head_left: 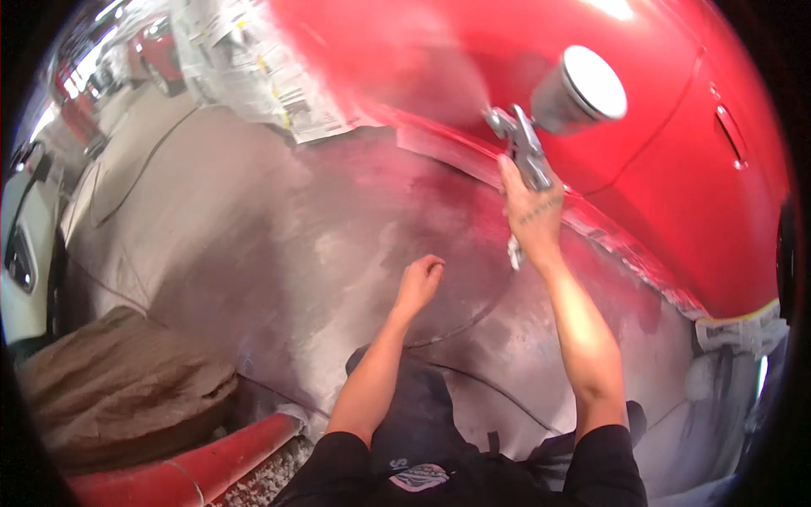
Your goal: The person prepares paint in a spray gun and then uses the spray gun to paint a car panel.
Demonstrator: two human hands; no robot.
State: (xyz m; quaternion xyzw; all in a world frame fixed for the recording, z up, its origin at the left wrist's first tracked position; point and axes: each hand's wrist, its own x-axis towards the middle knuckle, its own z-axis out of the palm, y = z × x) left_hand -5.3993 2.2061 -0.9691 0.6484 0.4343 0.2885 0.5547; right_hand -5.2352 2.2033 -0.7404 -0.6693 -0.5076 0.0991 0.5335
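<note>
Right hand [536,209] grips the gravity-feed spray gun [525,150] beside the red car body [629,144], left hand [418,286] loosely closed, seemingly empty; dwelling on one spot could cause paint runs.

Curved metal car body panel [667,93]: glossy red, with a paler pinkish zone. Metal spray gun [525,152]: silver-grey. Its round cup [559,101]: translucent grey, topped by a white disc-shaped lid [596,82]. Newspaper masking sheets [291,93]: off-white, dark print, yellow patches. Smooth hard floor [228,169]: grey, blotched darker, tinted pink-red near the panel. Crumpled cloth cover [127,376]: plain brown. Short-sleeved shirt [490,486]: black, pale oval print.
</note>
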